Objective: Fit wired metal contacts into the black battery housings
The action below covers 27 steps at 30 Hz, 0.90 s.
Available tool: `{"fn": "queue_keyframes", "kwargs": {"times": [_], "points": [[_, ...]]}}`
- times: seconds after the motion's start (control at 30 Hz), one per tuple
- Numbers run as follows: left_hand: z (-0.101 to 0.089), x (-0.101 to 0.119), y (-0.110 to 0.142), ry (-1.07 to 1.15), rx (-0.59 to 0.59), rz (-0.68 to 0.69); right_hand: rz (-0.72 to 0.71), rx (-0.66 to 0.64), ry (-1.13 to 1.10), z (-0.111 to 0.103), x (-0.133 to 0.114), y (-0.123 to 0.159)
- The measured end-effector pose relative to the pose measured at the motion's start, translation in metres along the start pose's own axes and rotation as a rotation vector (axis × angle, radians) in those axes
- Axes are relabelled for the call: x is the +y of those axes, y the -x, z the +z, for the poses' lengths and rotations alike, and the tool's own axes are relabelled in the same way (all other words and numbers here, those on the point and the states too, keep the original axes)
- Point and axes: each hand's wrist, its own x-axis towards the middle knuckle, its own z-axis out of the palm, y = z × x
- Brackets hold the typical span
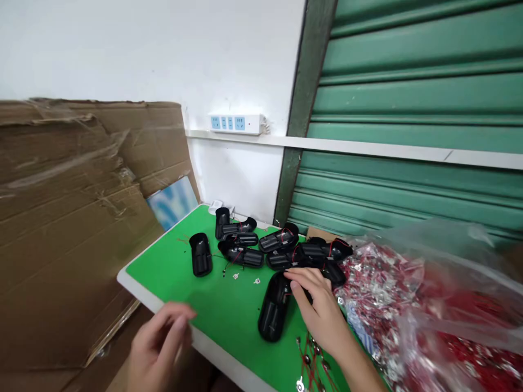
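My right hand [317, 307] is at the upper end of a black plastic shell [273, 313] with battery-like slots, its thumb and fingertips close together on the rim. That shell lies on the green mat [220, 305]. My left hand [159, 345] hovers over the table's near-left edge, slightly blurred. Its fingers are loosely curled, with a gap to the thumb and nothing visible between them. Small metal contact plates with red wires [310, 359] lie below my right wrist. Farther back are several similar shells, among them one standing apart at left [200, 255].
Clear plastic bags [461, 321] full of red-wired metal parts crowd the right side. Two loose metal tabs [256, 281] lie mid-mat. Cardboard [73, 234] stands at left. A power strip [237, 123] sits on a white rail before the wall, beside a green shutter [408, 92].
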Motion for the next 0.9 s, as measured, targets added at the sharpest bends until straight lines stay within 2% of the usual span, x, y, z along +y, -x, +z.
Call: {"fn": "queue_keyframes", "kwargs": {"times": [0.07,0.13,0.27,0.33,0.4,0.47,0.53,0.63,0.7,0.8,0.9], "points": [[0.037,0.028,-0.036,0.059,-0.28,0.096,0.047,-0.009,-0.142,-0.005,0.001,0.0],[0.079,0.053,-0.069,0.111,-0.477,0.148,0.089,0.003,-0.269,-0.011,0.003,0.0],[0.153,0.086,-0.109,0.079,-0.858,0.201,0.105,0.107,-0.467,-0.028,0.01,0.0],[0.177,0.093,-0.115,0.108,-1.076,0.159,0.064,0.197,-0.486,-0.036,0.015,0.0],[0.194,0.093,-0.114,0.24,-1.244,-0.018,0.022,0.251,-0.437,-0.041,0.018,0.0],[0.206,0.087,-0.109,0.42,-1.221,-0.21,0.006,0.272,-0.369,-0.042,0.02,0.0],[0.213,0.079,-0.103,0.58,-1.045,-0.327,0.032,0.333,-0.34,-0.038,0.021,0.0],[0.215,0.068,-0.098,0.774,-0.788,-0.374,0.175,0.433,-0.435,-0.026,0.023,-0.001],[0.213,0.065,-0.096,0.905,-0.68,-0.333,0.278,0.342,-0.591,-0.019,0.025,-0.003],[0.209,0.065,-0.094,1.059,-0.648,-0.287,0.352,0.164,-0.791,-0.017,0.025,-0.005],[0.205,0.064,-0.095,1.108,-0.78,-0.333,0.407,0.211,-0.845,-0.03,0.022,-0.009]]}}
